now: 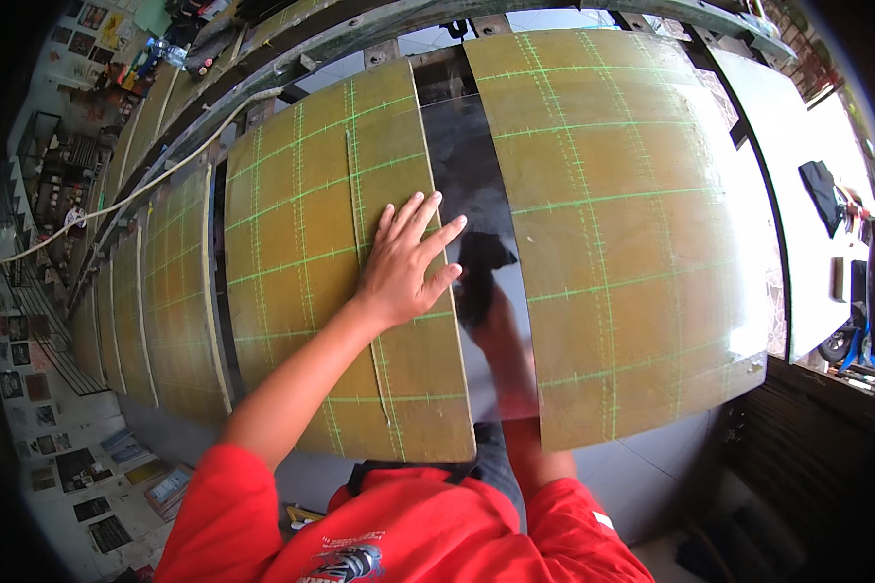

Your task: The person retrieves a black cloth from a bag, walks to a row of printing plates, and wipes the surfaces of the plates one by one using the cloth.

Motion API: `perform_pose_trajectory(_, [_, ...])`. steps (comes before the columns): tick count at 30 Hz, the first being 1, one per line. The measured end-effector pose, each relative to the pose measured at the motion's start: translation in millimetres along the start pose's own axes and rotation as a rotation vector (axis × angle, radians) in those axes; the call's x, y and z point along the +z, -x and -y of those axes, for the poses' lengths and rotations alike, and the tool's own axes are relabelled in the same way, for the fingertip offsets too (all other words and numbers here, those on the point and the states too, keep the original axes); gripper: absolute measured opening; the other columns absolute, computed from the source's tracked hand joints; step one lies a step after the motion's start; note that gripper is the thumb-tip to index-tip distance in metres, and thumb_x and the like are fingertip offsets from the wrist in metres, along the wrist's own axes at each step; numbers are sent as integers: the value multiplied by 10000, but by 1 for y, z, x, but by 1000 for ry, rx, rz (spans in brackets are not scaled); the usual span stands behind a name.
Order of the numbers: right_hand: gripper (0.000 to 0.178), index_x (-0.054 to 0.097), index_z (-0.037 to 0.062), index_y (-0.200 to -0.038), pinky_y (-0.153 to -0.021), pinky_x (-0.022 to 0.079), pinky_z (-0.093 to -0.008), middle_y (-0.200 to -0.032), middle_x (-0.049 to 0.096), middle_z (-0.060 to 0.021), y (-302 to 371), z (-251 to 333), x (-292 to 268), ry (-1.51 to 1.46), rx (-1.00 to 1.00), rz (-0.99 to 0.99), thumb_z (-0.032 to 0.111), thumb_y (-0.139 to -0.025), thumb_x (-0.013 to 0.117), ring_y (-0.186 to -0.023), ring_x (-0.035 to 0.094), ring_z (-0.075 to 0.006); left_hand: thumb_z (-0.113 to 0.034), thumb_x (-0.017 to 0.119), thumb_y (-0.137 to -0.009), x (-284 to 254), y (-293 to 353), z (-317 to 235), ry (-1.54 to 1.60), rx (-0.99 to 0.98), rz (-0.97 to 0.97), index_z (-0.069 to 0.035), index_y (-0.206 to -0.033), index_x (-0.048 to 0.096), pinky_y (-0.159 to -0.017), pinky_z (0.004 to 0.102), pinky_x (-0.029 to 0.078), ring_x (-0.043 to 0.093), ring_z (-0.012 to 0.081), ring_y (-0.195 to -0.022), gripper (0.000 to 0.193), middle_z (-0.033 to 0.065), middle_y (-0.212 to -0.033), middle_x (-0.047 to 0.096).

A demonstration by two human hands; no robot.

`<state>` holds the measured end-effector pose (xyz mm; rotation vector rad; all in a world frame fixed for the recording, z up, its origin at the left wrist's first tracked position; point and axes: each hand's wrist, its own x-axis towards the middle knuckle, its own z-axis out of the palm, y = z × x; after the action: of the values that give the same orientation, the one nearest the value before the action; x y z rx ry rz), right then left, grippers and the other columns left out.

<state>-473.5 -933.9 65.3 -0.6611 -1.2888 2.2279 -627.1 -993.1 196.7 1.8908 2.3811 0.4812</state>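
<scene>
My left hand point(399, 260) lies flat with fingers spread on a yellow-brown panel point(292, 214), near its right edge. Green printed lines form a grid on this panel. A thin straight strip point(367, 282) runs lengthwise along it, beneath the hand. To the right, past a gap, lies a similar panel point(622, 223). In the gap shows a dark glossy surface point(462, 155), set lower than the panels. There my right hand point(496, 313), blurred, is closed on a black cloth point(484, 264) against that surface. Part of my right forearm is hidden by the right panel's edge.
More gridded panels point(177, 282) stand in a row at the left. A metal frame rail point(379, 44) crosses the far side, with a pale cord point(146, 194) by it. At the far right is a white panel point(778, 185) bearing a dark cloth point(822, 194).
</scene>
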Motion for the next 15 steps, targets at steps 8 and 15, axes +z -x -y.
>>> perform_pose_trajectory(8, [265,602,66,-1136,-824,498,-281,-1058,641,-40,-66,16,14,-977,187,130,251,-972,505,-895,619,-145,-553,385,-955,3,-4,1,37,34,-45,-50,-1327,492,-1114,579,185,328,414,-1363,635,223,-1454,388])
perform_pose_trajectory(15, [330,570,47,-1183,-810,493,-304,-1062,615,-59,-43,8,4,-1040,94,172,292,-975,494,-903,596,-178,-520,365,-972,2,-2,3,20,23,-29,-65,-1346,483,-1121,578,161,301,411,-1382,601,204,-1478,364])
